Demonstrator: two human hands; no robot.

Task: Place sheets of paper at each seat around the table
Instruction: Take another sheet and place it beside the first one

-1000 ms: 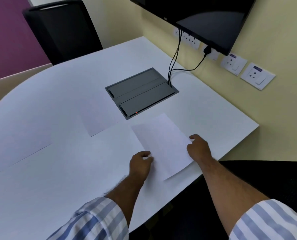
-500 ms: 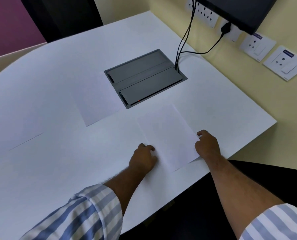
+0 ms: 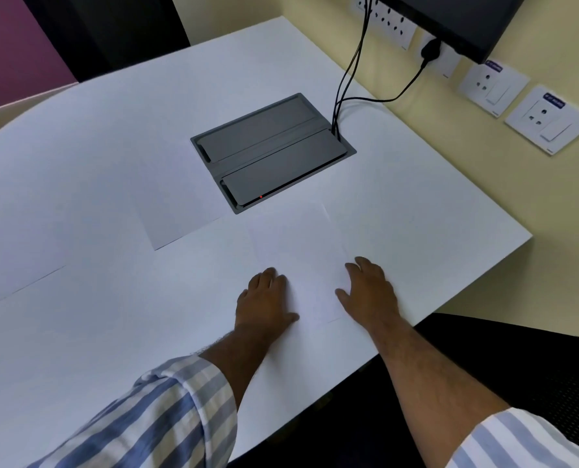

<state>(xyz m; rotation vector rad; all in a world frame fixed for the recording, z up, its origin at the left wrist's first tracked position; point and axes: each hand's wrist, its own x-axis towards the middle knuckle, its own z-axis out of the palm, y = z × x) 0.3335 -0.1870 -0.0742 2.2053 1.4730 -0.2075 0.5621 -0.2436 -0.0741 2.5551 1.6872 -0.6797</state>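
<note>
A white sheet of paper [image 3: 301,251] lies flat on the white table [image 3: 78,349] in front of me, near the right front edge. My left hand [image 3: 264,300] rests palm down on its left edge with fingers spread. My right hand [image 3: 370,290] lies flat on its right edge, fingers apart. A second sheet [image 3: 176,211] lies to the left of the grey cable box. A third sheet [image 3: 14,251] lies at the far left, partly cut off by the frame.
A grey cable box [image 3: 271,153] is set into the table's middle, with black cables [image 3: 348,72] rising to a wall screen [image 3: 456,18]. Wall sockets [image 3: 551,119] are at right. A black chair [image 3: 517,366] stands below right, another chair [image 3: 112,32] at the far side.
Both hands have flattened onto the sheet's side edges and the sheet now lies fully on the table. The camera has tilted down and closer.
</note>
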